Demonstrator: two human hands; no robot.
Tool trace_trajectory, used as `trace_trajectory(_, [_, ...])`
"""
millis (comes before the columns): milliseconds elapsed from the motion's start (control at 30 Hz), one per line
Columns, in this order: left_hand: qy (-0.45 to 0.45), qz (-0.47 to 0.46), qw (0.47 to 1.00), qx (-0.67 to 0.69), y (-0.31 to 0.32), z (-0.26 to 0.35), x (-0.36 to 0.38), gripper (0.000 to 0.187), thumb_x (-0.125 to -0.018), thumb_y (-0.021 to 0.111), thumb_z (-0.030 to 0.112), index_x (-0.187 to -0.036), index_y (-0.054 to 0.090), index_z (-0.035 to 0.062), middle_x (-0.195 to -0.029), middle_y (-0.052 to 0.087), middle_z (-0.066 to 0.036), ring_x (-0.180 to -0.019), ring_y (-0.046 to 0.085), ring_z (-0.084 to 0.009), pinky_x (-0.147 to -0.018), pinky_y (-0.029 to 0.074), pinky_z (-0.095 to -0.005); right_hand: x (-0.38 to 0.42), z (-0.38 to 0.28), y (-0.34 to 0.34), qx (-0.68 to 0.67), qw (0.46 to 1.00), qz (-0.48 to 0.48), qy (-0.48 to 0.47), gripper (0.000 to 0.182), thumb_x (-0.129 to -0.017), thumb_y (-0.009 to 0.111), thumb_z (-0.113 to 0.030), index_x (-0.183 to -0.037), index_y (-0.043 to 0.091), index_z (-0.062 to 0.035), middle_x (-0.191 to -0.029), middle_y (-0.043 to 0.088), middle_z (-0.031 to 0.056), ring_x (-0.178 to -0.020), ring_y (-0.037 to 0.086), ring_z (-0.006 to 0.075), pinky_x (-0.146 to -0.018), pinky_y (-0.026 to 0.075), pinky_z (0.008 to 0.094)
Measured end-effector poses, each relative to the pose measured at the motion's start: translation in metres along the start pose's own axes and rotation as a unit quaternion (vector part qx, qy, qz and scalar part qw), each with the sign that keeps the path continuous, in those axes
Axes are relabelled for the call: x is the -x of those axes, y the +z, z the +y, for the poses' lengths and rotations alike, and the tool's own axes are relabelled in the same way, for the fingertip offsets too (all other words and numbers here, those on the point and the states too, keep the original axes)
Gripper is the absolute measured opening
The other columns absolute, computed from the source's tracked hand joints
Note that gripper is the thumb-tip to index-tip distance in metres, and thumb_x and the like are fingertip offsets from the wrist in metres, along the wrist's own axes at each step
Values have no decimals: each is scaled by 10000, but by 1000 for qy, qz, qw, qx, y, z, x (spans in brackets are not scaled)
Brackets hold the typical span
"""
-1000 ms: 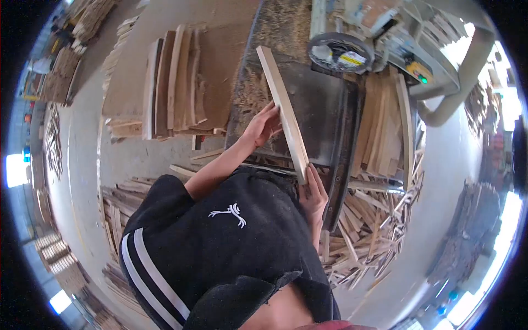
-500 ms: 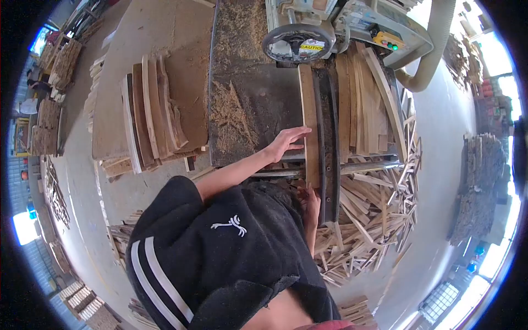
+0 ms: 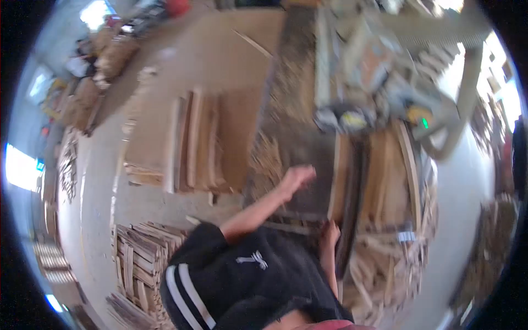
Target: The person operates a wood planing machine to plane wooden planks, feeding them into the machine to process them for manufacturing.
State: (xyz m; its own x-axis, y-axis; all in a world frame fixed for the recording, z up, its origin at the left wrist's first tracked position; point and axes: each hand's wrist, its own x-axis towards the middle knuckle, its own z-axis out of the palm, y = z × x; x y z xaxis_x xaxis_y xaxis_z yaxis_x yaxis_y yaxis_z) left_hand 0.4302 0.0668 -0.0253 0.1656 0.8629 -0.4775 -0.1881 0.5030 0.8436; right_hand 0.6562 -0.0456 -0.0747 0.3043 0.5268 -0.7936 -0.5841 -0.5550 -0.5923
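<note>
A long wooden board lies on the dark machine table, along the black guide fence. At its near end, my right hand is closed on the board, fingers partly hidden. My left hand is over the machine table, to the left of the board and apart from it. Its fingers are blurred but look loosely stretched out, with nothing seen in them. The saw-like machine stands over the board's far end.
Wooden strips lie on the brown side table to the left. More boards rest right of the fence. Sawdust covers part of the machine table. Offcuts pile up at lower right, and stacked wood lies at lower left.
My left hand has come off the board and moved to its left. The right hand stays at the near end. The whole view has shifted, so the scene appears lower and further right.
</note>
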Motion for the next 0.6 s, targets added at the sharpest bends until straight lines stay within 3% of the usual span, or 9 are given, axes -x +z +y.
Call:
trace_trajectory(100, [12,137,985,106,-49,11,0,495,-982,658,502,-1204,716,63,-1165,732,-40,-1095,666,-172,-891,520,-355,-50,4,0,36,994,-100,3,328,-1049,561,-388,-880,600,-109,-644,497,-20,-491,430,116,-441,326,294])
trace_trajectory(200, [80,285,953,68,-104,28,10,435,-981,685,456,-1141,734,54,-1129,744,-42,-1031,688,-171,-861,536,-362,-78,-7,24,54,992,-114,-5,369,-1047,576,-414,-842,600,-108,-634,487,-22,-492,434,115,-431,326,296])
trace_trajectory(267, [237,403,882,-62,-139,26,18,372,-957,729,395,-1088,743,47,-1061,757,-83,-965,714,-211,-824,553,-377,-75,-9,40,25,997,-73,-11,405,-1043,588,-439,-822,596,-99,-623,475,-22,-488,430,110,-424,329,295])
trace_trajectory(333, [183,500,814,-233,-172,39,41,380,-910,767,391,-1064,744,45,-1129,732,-152,-1108,675,-272,-913,530,-414,-60,-9,48,17,998,-56,-28,439,-1039,599,-447,-790,586,-86,-602,459,-22,-469,422,107,-414,317,290])
trace_trajectory(400, [135,601,685,-388,-184,40,65,434,-882,776,381,-1159,721,51,-1327,625,-217,-1339,513,-357,-1048,448,-491,-56,-9,50,48,993,-47,-96,452,-1039,601,-447,-775,576,-80,-587,453,-18,-450,414,105,-402,303,281])
trace_trajectory(433, [132,608,683,-382,-182,40,72,434,-882,776,381,-1159,721,51,-1327,625,-217,-1339,513,-357,-1048,448,-491,-59,-7,49,42,992,-58,-108,456,-1033,616,-445,-762,568,-81,-578,458,-13,-436,412,103,-394,296,277])
trace_trajectory(500, [-3,696,569,-438,-178,38,87,572,-878,767,385,-1335,635,67,-1516,462,-217,-1474,311,-406,-1146,315,-569,-59,-7,45,54,989,-69,-120,453,-1029,626,-442,-763,568,-79,-579,467,-9,-435,412,102,-393,296,278])
trace_trajectory(533, [-7,703,565,-432,-183,34,88,572,-878,767,385,-1335,635,67,-1516,462,-217,-1474,311,-406,-1146,315,-569,-58,-7,47,56,987,-75,-132,451,-1024,637,-438,-764,568,-76,-580,476,-6,-435,413,101,-392,297,280])
trace_trajectory(600, [-84,647,647,-395,-194,15,92,716,-889,757,390,-1463,510,40,-1596,368,-231,-1520,233,-429,-1178,278,-591,-51,-12,54,72,986,-56,-141,487,-1042,608,-435,-742,554,-55,-563,448,3,-436,362,111,-403,266,313])
